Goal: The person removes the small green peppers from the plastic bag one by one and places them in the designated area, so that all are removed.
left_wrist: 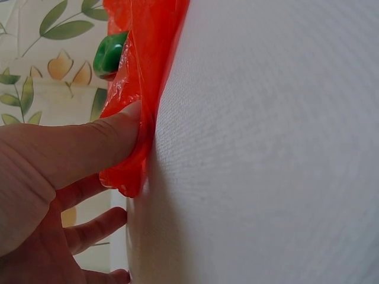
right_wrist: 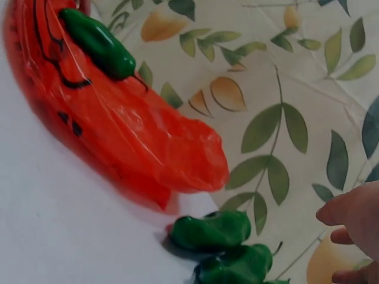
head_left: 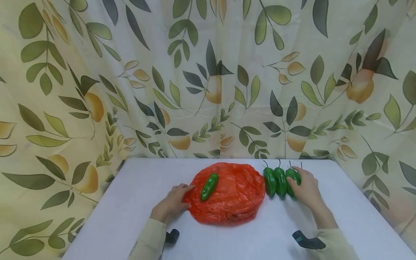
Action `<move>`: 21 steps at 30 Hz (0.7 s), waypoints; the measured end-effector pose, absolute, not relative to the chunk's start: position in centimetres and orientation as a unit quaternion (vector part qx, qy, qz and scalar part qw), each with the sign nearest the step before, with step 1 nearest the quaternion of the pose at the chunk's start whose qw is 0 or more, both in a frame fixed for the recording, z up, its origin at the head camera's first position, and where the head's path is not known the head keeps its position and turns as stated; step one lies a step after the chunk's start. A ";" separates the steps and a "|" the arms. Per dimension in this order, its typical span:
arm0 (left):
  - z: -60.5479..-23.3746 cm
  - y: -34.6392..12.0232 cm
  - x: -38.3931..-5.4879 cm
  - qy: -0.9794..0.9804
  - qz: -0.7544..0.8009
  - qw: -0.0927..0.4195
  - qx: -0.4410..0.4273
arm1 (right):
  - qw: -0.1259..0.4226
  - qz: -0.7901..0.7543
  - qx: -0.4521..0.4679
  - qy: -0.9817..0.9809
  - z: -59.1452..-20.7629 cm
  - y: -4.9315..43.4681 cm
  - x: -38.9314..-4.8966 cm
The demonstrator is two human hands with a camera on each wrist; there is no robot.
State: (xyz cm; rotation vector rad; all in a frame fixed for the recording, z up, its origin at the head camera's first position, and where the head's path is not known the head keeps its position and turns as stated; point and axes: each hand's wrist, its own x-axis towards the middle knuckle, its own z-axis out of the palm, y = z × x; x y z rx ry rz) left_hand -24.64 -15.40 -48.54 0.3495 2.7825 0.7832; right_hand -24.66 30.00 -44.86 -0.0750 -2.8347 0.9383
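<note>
A red plastic bag [head_left: 234,195] lies spread on the white table, and one green chili pepper [head_left: 209,186] rests on its left part. My left hand [head_left: 173,200] is at the bag's left edge. In the left wrist view its thumb [left_wrist: 121,130] touches the red plastic and the other fingers are spread apart. Several more green chili peppers [head_left: 270,181] stand in a row right of the bag, stems pointing away. My right hand [head_left: 307,187] reaches over the right end of that row and partly hides the last pepper [head_left: 298,178]. Its fingers [right_wrist: 340,210] look extended in the right wrist view.
The white table [head_left: 143,177] runs up to a leaf-and-fruit patterned curtain [head_left: 208,90] behind and at the sides. A dark wrist-worn device [head_left: 308,241] sits by the right sleeve, another [head_left: 172,236] by the left sleeve.
</note>
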 end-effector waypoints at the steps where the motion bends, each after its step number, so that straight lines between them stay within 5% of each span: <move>1: -48.5 -15.4 -24.6 0.949 0.267 0.113 0.121 | 0.078 0.313 -0.021 -0.946 -44.7 29.7 -24.6; 21: -48.8 -15.4 -24.8 0.948 0.272 0.118 0.120 | 0.066 0.304 0.049 -0.949 -44.8 23.1 -23.3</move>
